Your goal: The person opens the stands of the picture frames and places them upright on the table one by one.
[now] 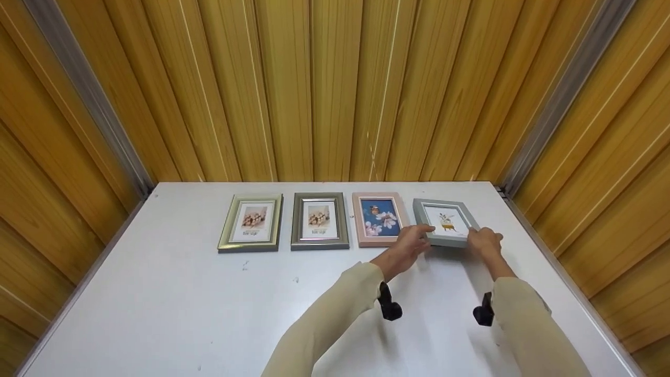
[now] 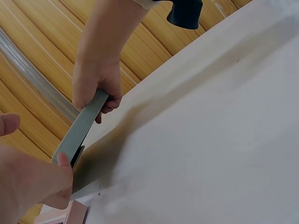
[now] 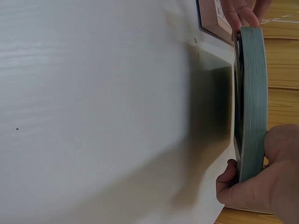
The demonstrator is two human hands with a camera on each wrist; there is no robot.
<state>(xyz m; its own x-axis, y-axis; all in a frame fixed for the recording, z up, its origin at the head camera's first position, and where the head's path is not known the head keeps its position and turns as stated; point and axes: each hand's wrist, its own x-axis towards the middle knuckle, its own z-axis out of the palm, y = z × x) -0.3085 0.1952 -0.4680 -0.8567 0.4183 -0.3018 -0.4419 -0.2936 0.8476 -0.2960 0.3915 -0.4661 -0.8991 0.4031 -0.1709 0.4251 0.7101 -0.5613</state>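
Both hands hold a grey-green picture frame (image 1: pixel 448 242), showing a plant drawing, slightly tilted at the right end of a row. My left hand (image 1: pixel 407 248) grips its lower left corner, thumb on the front. At the lower right corner, my right hand (image 1: pixel 484 244) pinches the edge, its fingers curled behind, as the right wrist view shows. A shadowed gap lies between the frame's lower edge (image 3: pixel 254 102) and the white surface. Just left of it is a pink frame (image 1: pixel 365 230) with a blossom picture, its lower right part hidden by my left hand.
Farther left on the white surface (image 1: pixel 209 309) lie a dark silver frame (image 1: pixel 320 245) and a gold frame (image 1: pixel 248 246). Yellow wood-patterned panels (image 1: pixel 335 94) rise beyond the top edge and at both sides. Black wrist mounts (image 1: pixel 389 303) hang below the sleeves.
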